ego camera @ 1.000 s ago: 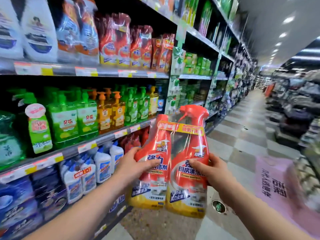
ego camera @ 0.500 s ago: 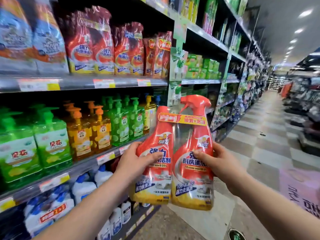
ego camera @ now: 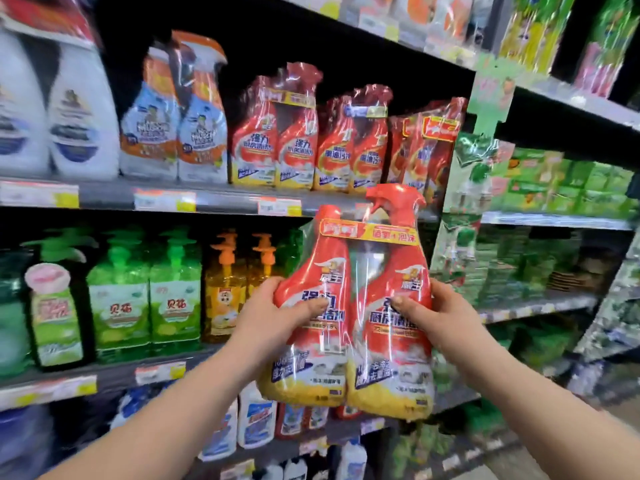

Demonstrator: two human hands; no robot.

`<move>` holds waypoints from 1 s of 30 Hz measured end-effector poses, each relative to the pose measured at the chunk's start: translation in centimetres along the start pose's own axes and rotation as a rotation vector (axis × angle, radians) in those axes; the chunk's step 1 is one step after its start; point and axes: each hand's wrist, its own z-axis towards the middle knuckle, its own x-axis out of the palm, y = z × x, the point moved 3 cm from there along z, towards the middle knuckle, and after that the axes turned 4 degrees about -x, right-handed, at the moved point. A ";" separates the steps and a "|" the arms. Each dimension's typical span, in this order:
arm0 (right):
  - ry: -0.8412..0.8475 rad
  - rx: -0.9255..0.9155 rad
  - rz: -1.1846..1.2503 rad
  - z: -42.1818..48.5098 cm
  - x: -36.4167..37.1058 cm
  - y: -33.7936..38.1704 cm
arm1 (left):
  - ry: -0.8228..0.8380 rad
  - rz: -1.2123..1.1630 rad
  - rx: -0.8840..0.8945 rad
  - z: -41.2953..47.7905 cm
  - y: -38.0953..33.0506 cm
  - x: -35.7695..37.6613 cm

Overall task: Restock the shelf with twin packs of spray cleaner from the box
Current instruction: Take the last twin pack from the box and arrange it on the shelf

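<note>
I hold a twin pack of red spray cleaner (ego camera: 360, 362), two bottles wrapped in clear film with a yellow band across the necks, upright in front of the shelving. My left hand (ego camera: 266, 320) grips its left bottle with the thumb across the label. My right hand (ego camera: 440, 320) grips the right bottle the same way. Several matching red twin packs (ego camera: 277, 133) stand in a row on the upper shelf (ego camera: 221, 199), above and slightly left of the held pack. The box is out of view.
Blue-and-orange spray twin packs (ego camera: 173, 119) and white bottles (ego camera: 79, 116) stand left of the red packs. Green and orange pump bottles (ego camera: 149, 296) fill the shelf below. Green packaged goods (ego camera: 568, 188) fill the bay to the right. White bottles (ego camera: 256, 424) sit on the lowest shelf.
My view has turned left from the aisle to face the shelves. Both hands have lifted the twin pack higher, closer to the upper shelf with the red packs.
</note>
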 end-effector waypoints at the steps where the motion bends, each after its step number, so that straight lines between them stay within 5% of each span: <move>1: 0.021 -0.007 0.018 1.0 0.5 -0.2 | -0.035 0.016 0.007 0.7 0.0 -0.4; 13: 0.150 -0.330 -0.030 17.4 8.4 9.5 | -0.353 0.120 0.307 13.0 -7.9 -9.2; 21: 0.126 -0.463 0.035 26.2 10.5 15.8 | -0.359 0.208 0.488 22.4 -15.7 -11.9; 30: 0.132 -0.478 0.007 32.9 11.2 14.2 | -0.381 0.313 0.525 27.6 -16.7 -11.4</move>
